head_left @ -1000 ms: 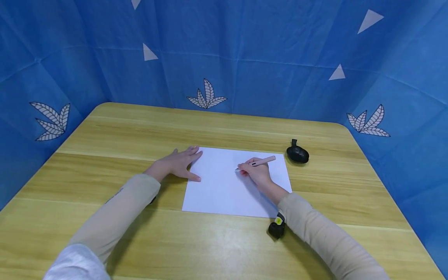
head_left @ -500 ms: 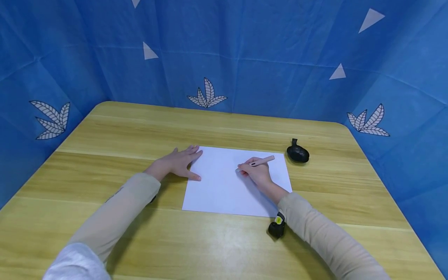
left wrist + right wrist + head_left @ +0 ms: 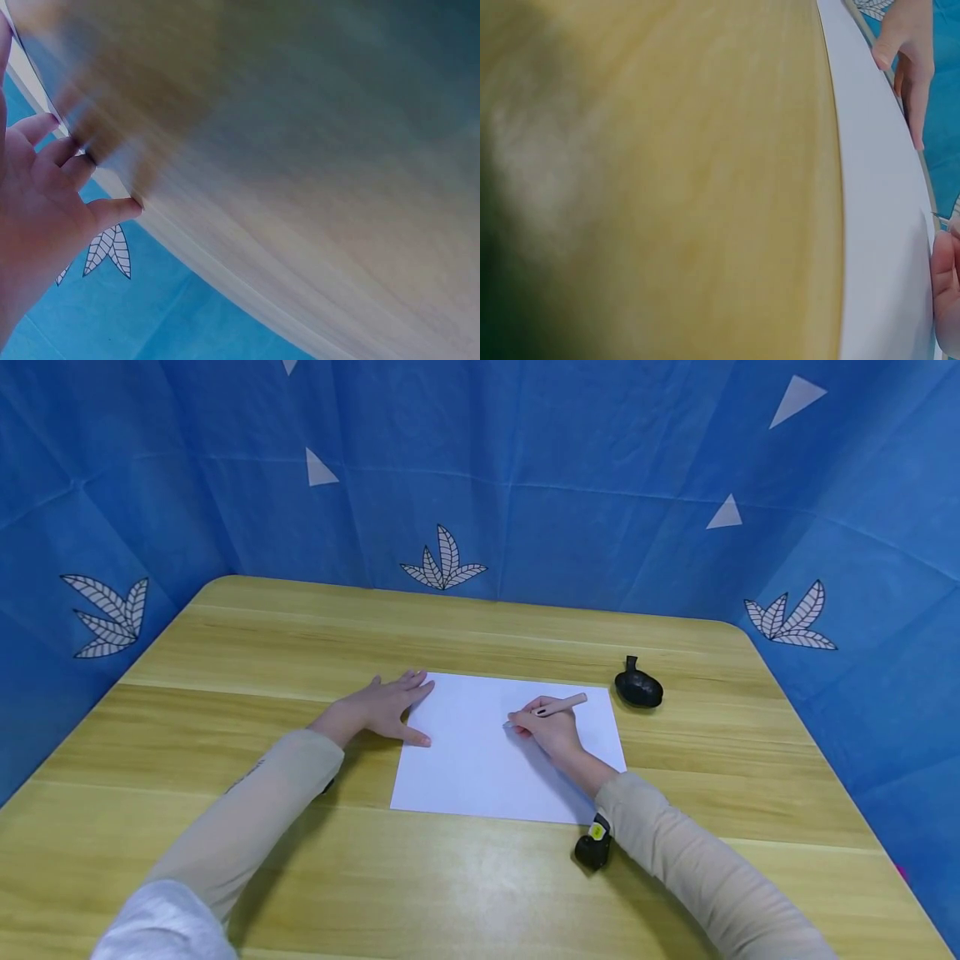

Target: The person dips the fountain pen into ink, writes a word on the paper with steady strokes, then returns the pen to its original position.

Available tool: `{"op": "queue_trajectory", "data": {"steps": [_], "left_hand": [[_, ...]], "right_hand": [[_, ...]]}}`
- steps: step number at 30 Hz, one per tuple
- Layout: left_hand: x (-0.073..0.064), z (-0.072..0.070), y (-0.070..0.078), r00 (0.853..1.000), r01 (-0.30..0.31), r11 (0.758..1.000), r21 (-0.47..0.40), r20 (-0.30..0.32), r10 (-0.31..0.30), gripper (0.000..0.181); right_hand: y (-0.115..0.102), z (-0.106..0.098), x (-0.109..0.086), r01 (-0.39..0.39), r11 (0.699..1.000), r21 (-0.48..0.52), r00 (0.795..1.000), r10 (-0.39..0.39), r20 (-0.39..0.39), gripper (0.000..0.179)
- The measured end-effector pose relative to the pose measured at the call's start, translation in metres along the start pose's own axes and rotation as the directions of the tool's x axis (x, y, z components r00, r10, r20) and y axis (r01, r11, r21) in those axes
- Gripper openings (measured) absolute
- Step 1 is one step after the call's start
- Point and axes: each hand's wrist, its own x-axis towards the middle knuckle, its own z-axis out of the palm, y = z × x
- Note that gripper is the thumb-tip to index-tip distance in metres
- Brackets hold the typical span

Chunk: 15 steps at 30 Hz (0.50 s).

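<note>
A white sheet of paper [image 3: 457, 777] lies on the wooden table. Across its upper left edge my left hand [image 3: 381, 708] rests flat, fingers spread and thumb on the sheet. The left wrist view shows that same hand [image 3: 45, 187] at the table's far side, seen low and from beneath. Above the sheet's middle right, my right hand [image 3: 555, 733] pinches a light-coloured pen [image 3: 567, 702] between thumb and fingers, its tip at or just over the paper. In the right wrist view only part of the right hand [image 3: 946, 289] shows at the edge, with the pen mostly hidden.
A black rounded object with a short stem [image 3: 639, 687] sits on the table just beyond the sheet's upper right corner. A black wrist device [image 3: 593, 850] hangs under the right sleeve. Behind the table [image 3: 300, 635] hangs a blue patterned curtain [image 3: 570, 543].
The pen's back end has shifted very slightly left in the right hand. My left hand keeps its place on the paper.
</note>
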Motion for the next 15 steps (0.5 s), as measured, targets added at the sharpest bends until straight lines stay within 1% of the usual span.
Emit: {"op": "queue_trajectory", "data": {"steps": [7, 15], "left_hand": [[-0.0003, -0.0004, 0.0006, 1.000, 0.005, 1.000, 0.001, 0.004, -0.005, 0.099], [-0.0012, -0.0009, 0.0008, 1.000, -0.001, 1.000, -0.003, 0.003, 0.001, 0.099]], "right_hand": [[-0.0014, 0.0001, -0.0010, 0.007, 0.999, -0.038, 1.000, -0.007, 0.005, 0.015], [-0.0013, 0.0003, -0.0014, 0.000, 1.000, -0.025, 1.000, 0.000, 0.011, 0.015]]}}
